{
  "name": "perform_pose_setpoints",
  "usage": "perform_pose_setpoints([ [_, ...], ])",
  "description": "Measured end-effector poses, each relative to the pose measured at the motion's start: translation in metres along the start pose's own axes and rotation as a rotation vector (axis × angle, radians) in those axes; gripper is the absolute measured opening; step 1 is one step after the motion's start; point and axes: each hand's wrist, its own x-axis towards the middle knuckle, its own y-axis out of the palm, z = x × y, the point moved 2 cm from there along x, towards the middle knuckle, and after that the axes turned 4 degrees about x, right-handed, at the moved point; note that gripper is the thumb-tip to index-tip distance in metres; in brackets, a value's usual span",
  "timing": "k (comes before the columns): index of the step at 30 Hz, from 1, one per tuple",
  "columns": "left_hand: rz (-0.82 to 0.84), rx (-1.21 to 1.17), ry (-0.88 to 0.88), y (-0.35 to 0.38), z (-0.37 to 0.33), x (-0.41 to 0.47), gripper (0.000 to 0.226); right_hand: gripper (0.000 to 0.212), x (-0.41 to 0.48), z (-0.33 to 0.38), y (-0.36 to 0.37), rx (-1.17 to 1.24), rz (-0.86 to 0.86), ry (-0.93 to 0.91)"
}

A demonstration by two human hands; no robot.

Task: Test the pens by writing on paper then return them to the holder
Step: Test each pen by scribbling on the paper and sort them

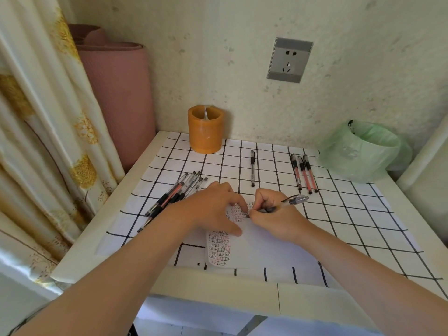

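Paper [261, 249] lies at the near edge of the surface [218, 292]; right hand [276, 217], grip clamped on a pen [294, 200], touches its tip there; left hand [213, 204], grip apart, presses the sheet; holder [205, 132] stands at the far edge

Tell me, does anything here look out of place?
Nothing is spilled or broken. The round orange pen holder at the back has no pens sticking out; they lie on the black-and-white checked cloth: a loose heap of pens at the left, one black pen in the middle, three pens in a row at the right.
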Motion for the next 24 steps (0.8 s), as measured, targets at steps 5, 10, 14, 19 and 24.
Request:
perform_pose_setpoints([
  [5, 0.0, -0.006, 0.0, -0.0011, -0.0006, -0.0011, 0.054, 0.02, -0.0001, 0.0002, 0.0008, -0.06, 0.031, -0.02],
  [10, -0.004, -0.019, -0.002, -0.0015, -0.0008, -0.0026, 0.054, 0.015, 0.0001, -0.0002, 0.002, -0.082, 0.054, -0.025],
  [14, -0.002, -0.011, -0.008, -0.0019, -0.0021, -0.0038, 0.055, 0.015, -0.001, 0.001, 0.0021, -0.068, 0.052, -0.018],
  [19, 0.004, -0.004, 0.001, -0.0021, -0.0027, -0.0044, 0.053, 0.015, 0.0011, 0.0048, -0.0024, 0.113, 0.011, 0.07],
  [24, 0.001, 0.003, 0.0, -0.0026, -0.0026, -0.0041, 0.054, 0.022, 0.0004, 0.0056, -0.001, 0.072, 0.036, 0.1],
])
